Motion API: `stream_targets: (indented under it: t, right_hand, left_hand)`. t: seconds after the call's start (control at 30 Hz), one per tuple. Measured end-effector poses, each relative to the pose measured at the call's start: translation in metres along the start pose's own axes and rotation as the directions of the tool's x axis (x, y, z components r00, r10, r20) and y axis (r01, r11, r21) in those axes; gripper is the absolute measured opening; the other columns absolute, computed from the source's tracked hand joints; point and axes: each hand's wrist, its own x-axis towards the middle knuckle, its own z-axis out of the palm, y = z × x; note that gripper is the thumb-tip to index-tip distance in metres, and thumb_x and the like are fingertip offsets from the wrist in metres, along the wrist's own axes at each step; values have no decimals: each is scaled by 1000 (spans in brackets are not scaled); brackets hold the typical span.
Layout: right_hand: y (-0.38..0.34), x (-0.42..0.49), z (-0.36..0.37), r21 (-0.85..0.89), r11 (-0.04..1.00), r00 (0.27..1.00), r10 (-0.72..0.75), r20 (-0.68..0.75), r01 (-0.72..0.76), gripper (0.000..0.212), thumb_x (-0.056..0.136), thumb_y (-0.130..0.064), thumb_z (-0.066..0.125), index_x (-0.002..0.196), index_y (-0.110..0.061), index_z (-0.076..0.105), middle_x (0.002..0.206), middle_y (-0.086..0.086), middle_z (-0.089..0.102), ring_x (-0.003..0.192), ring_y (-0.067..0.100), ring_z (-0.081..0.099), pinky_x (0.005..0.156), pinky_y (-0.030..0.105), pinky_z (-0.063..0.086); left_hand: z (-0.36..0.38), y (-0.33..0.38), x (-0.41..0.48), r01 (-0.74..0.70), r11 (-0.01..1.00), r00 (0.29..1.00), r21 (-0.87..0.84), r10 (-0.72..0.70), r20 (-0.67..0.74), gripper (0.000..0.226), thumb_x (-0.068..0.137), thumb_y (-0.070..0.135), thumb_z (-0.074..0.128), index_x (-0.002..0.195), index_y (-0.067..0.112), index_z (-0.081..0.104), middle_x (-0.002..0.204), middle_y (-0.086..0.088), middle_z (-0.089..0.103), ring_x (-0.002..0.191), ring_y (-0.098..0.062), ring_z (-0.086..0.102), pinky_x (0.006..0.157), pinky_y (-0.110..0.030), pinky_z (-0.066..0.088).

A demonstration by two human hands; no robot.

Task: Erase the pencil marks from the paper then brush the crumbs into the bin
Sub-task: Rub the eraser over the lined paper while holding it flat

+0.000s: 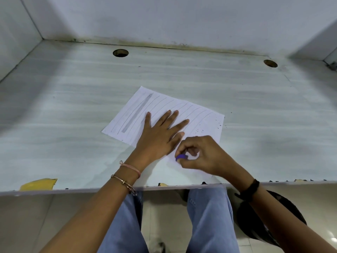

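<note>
A white sheet of paper lies angled on the pale desk, with several pencil lines and one broad grey shaded band near its left side. Dark eraser crumbs are scattered on its right corner. My left hand lies flat on the paper with fingers spread, pressing it down. My right hand pinches a purple eraser against the near part of the sheet, just right of my left hand. The paper's near edge is hidden under both hands.
The desk has two round cable holes, one at the back left and one at the back right. A yellow patch marks the front edge. A black bin stands on the floor under the desk at right, beside my legs.
</note>
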Motion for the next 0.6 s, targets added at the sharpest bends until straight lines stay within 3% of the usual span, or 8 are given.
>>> stream_targets:
  t: [0.17, 0.33, 0.5, 0.6]
  right_hand:
    - [14, 20, -13, -94, 993, 966, 38, -257, -64, 8, 72, -8, 73, 77, -14, 71, 66, -13, 58, 61, 4, 47, 59, 12, 32]
    - [-2, -2, 0, -30, 1000, 1000, -7, 24, 8, 11, 72, -7, 74, 78, -15, 71, 70, -13, 61, 65, 5, 49, 62, 10, 37]
    - [12, 17, -12, -112, 993, 969, 13, -249, -42, 7, 73, -7, 73, 75, -12, 69, 65, -16, 55, 62, 2, 48, 59, 9, 35]
    - [-1, 4, -3, -113, 993, 997, -43, -64, 36, 10, 71, -6, 73, 77, -13, 70, 69, -15, 58, 65, 2, 51, 63, 9, 36]
  left_hand:
    - [-1, 0, 1, 5, 999, 1000, -35, -5, 4, 50, 100, 52, 6, 149, 51, -3, 162, 12, -10, 148, -8, -13, 114, -61, -9]
    - [-1, 0, 0, -12, 1000, 1000, 14, 12, 2, 53, 98, 53, 5, 150, 48, -4, 162, 11, -11, 148, -10, -13, 114, -62, -8]
    - [-1, 1, 1, 5, 1000, 1000, -29, -5, 6, 49, 101, 51, 7, 150, 50, -1, 162, 12, -9, 148, -8, -12, 114, -61, -8]
    - [0, -1, 1, -11, 1000, 1000, -3, 11, 1, 50, 101, 51, 8, 151, 49, -2, 162, 11, -10, 148, -9, -13, 114, -62, -8]
